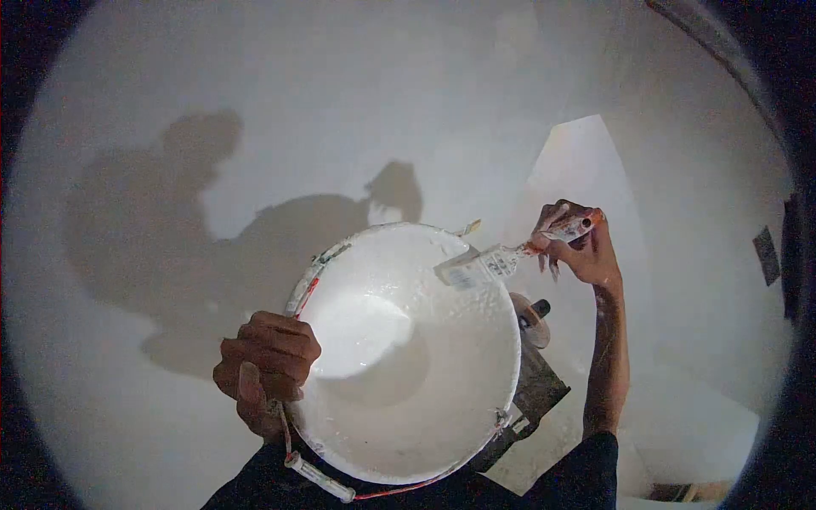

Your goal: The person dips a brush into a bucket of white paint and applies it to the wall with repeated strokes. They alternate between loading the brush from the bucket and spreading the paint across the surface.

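A white bucket (476, 387) smeared with paint fills the middle of the head view, its mouth facing me. White paint (361, 340) shows inside, partly lit and partly in shadow. My left hand (268, 365) is closed around the bucket's left rim. In my right hand (578, 242) is a paintbrush (506, 259), gripped by its paint-spattered handle. The brush points left, and its paint-coated bristles overlap the upper right rim of the bucket. At the lower left hangs the bucket's wire handle with a white grip (319, 478).
A pale wall (323, 93) spreads ahead, with a dark shadow (144, 229) on its left. Behind the bucket's right side lies a dark flat object (540, 387), near a round pale item with a black knob (541, 308). A small dark rectangle (766, 257) appears far right.
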A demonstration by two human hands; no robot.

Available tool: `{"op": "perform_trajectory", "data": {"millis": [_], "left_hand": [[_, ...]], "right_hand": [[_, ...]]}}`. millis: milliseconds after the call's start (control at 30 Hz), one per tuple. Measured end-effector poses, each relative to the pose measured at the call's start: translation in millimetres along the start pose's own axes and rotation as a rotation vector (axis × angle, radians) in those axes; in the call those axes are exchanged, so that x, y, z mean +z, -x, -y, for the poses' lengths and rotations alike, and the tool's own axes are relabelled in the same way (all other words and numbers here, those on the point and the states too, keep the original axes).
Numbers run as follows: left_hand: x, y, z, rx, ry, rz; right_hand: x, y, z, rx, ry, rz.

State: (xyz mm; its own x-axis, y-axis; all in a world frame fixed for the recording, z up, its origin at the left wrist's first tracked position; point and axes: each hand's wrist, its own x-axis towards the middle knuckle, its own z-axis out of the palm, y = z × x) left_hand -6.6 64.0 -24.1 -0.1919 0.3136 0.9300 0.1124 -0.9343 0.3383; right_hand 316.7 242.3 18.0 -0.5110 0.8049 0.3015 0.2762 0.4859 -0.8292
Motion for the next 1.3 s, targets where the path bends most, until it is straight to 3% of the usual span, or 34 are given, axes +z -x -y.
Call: {"op": "perform_trajectory", "data": {"millis": [500, 567, 600, 667, 733, 867, 900, 967, 1067, 1100, 1167, 1233, 1300], "left_hand": [[-3.4, 15.0, 4.9, -0.104, 0.06, -0.042], [-4.4, 38.1, 7.1, -0.179, 0.163, -0.501], [-12.0, 41.2, 2.3, -0.173, 0.169, -0.501], [-26.9, 40.3, -10.6, -0.675, 1.66, -0.83], [-21.0, 48.8, -7.7, -0.624, 1.529, -0.883], [-21.0, 68.9, 22.5, -0.443, 0.957, -1.139], [-23.6, 70.9, 24.8, -0.417, 0.961, -1.131], [-27.7, 65.7, 26.5, -0.308, 0.193, -0.477], [-6.9, 39.4, 27.8, -0.123, 0.089, -0.402], [-19.1, 40.2, 26.8, -0.116, 0.083, -0.392], [-48.5, 44.6, 21.2, -0.401, 0.162, -0.056], [-60.1, 37.7, 28.7, -0.294, 0.311, 0.098], [-61.9, 32.3, 36.9, -0.224, 0.397, 0.146]], "right_hand": [[-30.4, 6.2, 14.3, -0.057, 0.154, -0.088], [-40.0, 9.2, 7.7, -0.068, 0.087, -0.169], [-44.2, 9.6, 0.7, -0.081, 0.018, -0.249], [-51.7, 10.9, -9.7, -0.094, -0.002, -0.213], [-42.4, 14.8, -13.0, -0.15, -0.12, -0.351], [-10.6, -13.4, -38.1, -0.1, -0.082, -0.254], [-3.5, -22.2, -40.8, -0.108, -0.016, -0.221], [12.4, -36.9, -43.9, -0.159, 0.085, -0.182], [28.5, -56.0, -21.9, -0.243, 0.303, -0.119], [30.3, -65.2, -18.2, -0.393, 0.394, -0.109], [33.8, -79.1, 2.6, -0.443, 0.404, -0.144], [29.7, -89.5, 21.9, -0.493, 0.425, -0.184], [18.7, -102.6, 37.7, -0.771, 0.599, -0.205]]}}
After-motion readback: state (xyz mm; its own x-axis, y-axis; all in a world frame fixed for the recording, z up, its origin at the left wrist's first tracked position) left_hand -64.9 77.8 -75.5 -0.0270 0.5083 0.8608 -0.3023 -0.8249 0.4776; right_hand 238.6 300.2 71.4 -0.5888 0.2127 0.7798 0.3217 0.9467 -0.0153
